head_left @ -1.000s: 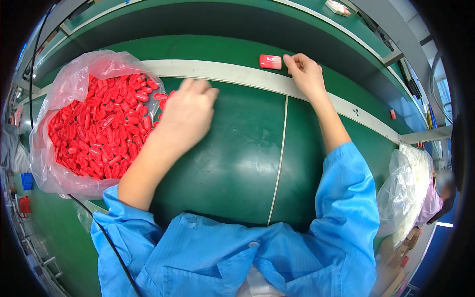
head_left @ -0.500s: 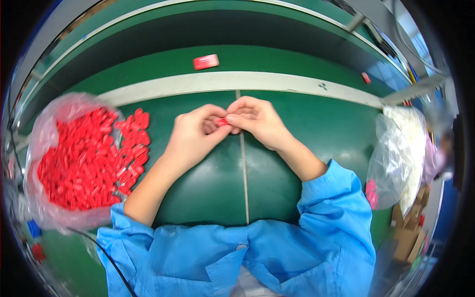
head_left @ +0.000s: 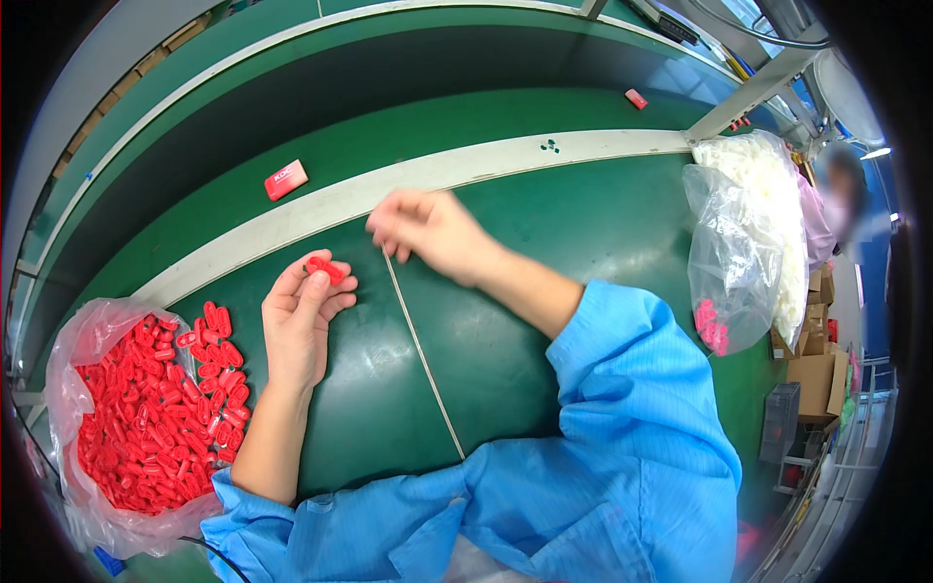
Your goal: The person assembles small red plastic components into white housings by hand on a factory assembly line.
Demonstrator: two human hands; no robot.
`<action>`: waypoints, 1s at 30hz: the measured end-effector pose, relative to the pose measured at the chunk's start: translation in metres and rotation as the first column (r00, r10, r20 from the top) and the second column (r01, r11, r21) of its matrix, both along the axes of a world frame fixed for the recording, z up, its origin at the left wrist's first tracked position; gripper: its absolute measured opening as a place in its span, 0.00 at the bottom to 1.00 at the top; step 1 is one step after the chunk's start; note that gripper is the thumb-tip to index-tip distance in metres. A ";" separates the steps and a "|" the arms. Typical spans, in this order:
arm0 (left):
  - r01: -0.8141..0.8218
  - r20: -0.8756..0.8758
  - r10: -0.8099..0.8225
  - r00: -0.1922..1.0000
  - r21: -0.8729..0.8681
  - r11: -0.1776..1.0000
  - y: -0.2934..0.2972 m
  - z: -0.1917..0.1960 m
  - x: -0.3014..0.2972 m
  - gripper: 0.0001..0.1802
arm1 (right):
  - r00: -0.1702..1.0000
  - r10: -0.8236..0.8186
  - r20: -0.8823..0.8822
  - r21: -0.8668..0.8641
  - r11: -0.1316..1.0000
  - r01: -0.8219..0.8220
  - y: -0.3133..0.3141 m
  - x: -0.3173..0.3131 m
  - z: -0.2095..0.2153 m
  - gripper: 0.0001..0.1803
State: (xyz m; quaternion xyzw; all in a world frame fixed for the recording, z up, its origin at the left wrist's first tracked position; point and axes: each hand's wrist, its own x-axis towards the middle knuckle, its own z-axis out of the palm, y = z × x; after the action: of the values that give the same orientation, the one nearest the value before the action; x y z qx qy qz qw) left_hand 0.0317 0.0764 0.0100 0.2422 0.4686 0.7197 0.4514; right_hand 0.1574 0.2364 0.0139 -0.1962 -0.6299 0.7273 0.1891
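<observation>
A small red plastic piece point(head_left: 326, 269) was pinched in the fingertips of the left hand point(head_left: 303, 321) above the green table point(head_left: 603, 214). The right hand point(head_left: 428, 228) was held loosely curled nearby, empty. A bag of red pieces point(head_left: 146, 408) lay just left.

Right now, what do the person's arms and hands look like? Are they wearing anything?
Both hands are bare, with no gloves: the left hand and the right hand. The arms wear a bright blue work coat. The left sleeve is pushed up near the elbow, so the forearm is bare. The right sleeve is loose, wrinkled and ends before the wrist. No rings, watch or markings show.
</observation>
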 end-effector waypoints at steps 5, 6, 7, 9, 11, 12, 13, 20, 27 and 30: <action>0.035 -0.114 -0.041 0.993 -0.048 0.998 -0.001 -0.001 -0.001 0.18 | 0.852 -0.496 -0.167 0.985 -0.056 0.161 0.177 0.039 -0.005 0.09; 0.050 -0.115 -0.056 0.992 -0.055 0.997 -0.001 -0.001 -0.002 0.18 | 0.821 -0.519 -0.238 0.955 -0.277 0.101 0.219 0.059 -0.010 0.08; 0.068 -0.114 -0.074 0.991 -0.060 0.996 0.002 -0.001 -0.002 0.19 | 0.706 -0.696 -0.131 0.953 -0.284 -0.102 0.263 0.088 -0.019 0.08; 0.040 -0.089 -0.045 0.995 -0.054 0.998 0.002 0.002 -0.003 0.18 | 0.382 -0.924 -0.036 0.854 -0.226 -0.468 0.309 0.131 -0.022 0.12; 0.082 -0.036 -0.084 0.996 -0.054 0.995 0.002 0.000 -0.005 0.16 | 0.223 -0.975 -0.024 0.862 -0.133 -0.489 0.338 0.172 -0.024 0.20; 0.115 -0.023 -0.116 0.993 -0.055 0.992 0.005 0.000 -0.005 0.14 | 0.101 -0.995 0.019 0.874 -0.033 -0.484 0.351 0.189 -0.027 0.24; 0.108 -0.025 -0.109 0.994 -0.061 0.992 0.004 0.000 -0.004 0.14 | 0.030 -0.996 0.085 0.915 0.066 -0.399 0.354 0.196 -0.024 0.26; 0.104 -0.108 -0.106 0.988 -0.029 0.994 0.001 0.003 -0.001 0.14 | 0.217 -0.933 0.285 0.889 0.173 -0.424 0.359 0.183 0.012 0.14; 0.038 -0.128 -0.049 0.991 -0.084 0.996 0.001 0.002 0.001 0.15 | 0.855 -0.355 0.379 0.604 0.795 0.062 0.172 0.072 0.062 0.15; 0.025 -0.152 -0.039 0.988 -0.093 0.995 0.001 0.001 0.000 0.15 | 0.988 0.105 0.115 0.073 0.991 -0.114 0.071 0.033 0.049 0.14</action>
State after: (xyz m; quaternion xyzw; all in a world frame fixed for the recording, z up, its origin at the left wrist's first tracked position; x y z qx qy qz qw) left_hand 0.0320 0.0772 0.0110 0.2839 0.5301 0.6696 0.4360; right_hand 0.1908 0.3073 0.0625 -0.1935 -0.6776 0.6991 0.1211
